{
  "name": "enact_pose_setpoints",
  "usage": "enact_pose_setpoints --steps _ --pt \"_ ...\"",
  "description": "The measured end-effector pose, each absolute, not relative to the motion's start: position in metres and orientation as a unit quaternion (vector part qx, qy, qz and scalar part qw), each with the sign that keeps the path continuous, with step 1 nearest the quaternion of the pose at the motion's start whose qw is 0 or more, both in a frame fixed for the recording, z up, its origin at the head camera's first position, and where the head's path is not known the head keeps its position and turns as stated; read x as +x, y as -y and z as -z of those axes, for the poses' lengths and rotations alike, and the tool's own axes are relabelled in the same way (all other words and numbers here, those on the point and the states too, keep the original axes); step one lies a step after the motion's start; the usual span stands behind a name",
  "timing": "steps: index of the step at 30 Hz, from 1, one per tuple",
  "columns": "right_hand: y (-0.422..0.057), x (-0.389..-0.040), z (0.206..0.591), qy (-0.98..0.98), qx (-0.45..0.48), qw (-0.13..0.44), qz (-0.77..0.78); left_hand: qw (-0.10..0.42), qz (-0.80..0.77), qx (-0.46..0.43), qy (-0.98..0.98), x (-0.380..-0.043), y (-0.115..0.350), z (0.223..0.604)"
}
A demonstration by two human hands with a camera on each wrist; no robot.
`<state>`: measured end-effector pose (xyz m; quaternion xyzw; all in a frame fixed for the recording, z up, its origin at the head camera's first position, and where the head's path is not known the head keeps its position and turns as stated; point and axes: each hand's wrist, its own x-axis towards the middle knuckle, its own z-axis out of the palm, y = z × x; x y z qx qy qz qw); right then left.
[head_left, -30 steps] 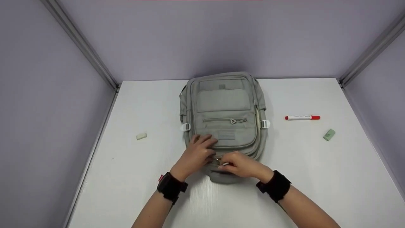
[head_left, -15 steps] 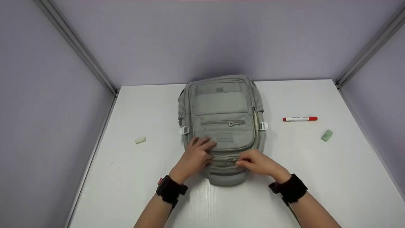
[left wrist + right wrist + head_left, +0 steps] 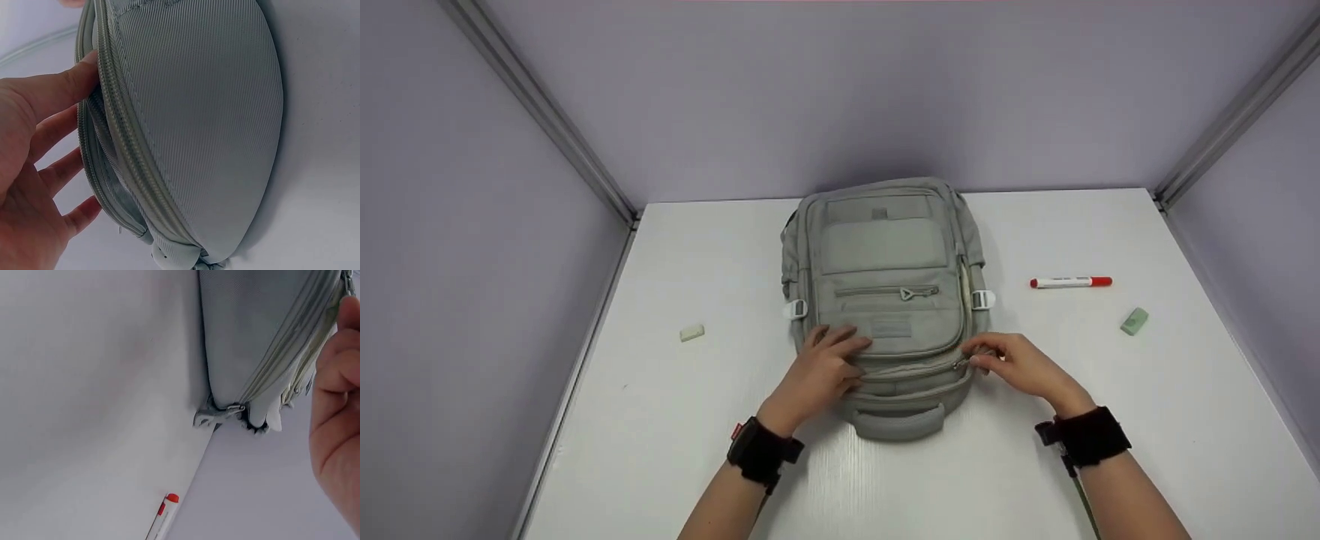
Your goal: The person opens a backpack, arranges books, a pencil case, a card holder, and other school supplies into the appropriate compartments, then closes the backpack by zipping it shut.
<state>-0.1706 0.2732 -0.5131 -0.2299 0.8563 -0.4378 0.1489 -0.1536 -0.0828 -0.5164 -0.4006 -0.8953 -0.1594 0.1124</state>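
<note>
A grey backpack (image 3: pixel 885 247) lies front side up on the white table, its carry handle (image 3: pixel 900 424) toward the person. My left hand (image 3: pixel 817 375) holds the bag near its handle end, on the left. Its fingers are spread over the front panel and its thumb is at the zipper edge, as the left wrist view shows. At the bag's lower right, my right hand (image 3: pixel 1024 364) pinches a zipper pull (image 3: pixel 961 364) between thumb and forefinger. The right wrist view shows this hand (image 3: pixel 340 405) at its edge, beside the bag's zippered side.
To the right lie a red-capped white marker (image 3: pixel 1070 283) and a small green eraser (image 3: pixel 1135 321). A small pale eraser-like block (image 3: pixel 692 332) lies on the left. Walls enclose the table at the back and both sides. White strap buckles (image 3: pixel 982 300) stick out from the bag's sides.
My right hand has drawn the zipper pull rightward along the curved seam, from the bag's lower middle to its right corner. The left hand stays in place on the bag.
</note>
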Motion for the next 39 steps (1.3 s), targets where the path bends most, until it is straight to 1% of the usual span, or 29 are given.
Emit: enact_pose_setpoints --steps 3,7,13,16,22,25,32,39 --pt "-0.272 -0.169 0.515 -0.867 -0.237 0.128 0.419 0.114 0.158 -0.395 0.898 -0.152 0.082 0.517" --pt "-0.265 -0.165 0.515 -0.886 -0.229 0.114 0.388 0.11 0.146 -0.385 0.905 -0.151 0.077 0.516" --pt "-0.255 -0.156 0.516 -0.909 -0.191 0.126 0.349 0.119 0.106 -0.377 0.912 -0.149 0.064 0.519" --pt "-0.254 -0.154 0.517 -0.914 -0.192 0.114 0.34 0.127 0.075 -0.384 0.911 -0.15 0.059 0.522" --pt "-0.262 -0.156 0.518 -0.918 -0.231 0.017 0.321 0.111 0.058 -0.402 0.907 -0.15 0.057 0.524" --pt "-0.268 -0.16 0.518 -0.919 -0.23 -0.028 0.318 0.101 0.072 -0.408 0.905 -0.15 0.057 0.524" --pt "-0.276 -0.179 0.518 -0.941 -0.188 -0.096 0.266 0.084 0.104 -0.408 0.903 -0.15 0.059 0.522" --pt "-0.273 -0.203 0.52 -0.948 -0.174 -0.171 0.206 0.069 0.135 -0.407 0.901 -0.15 0.061 0.521"
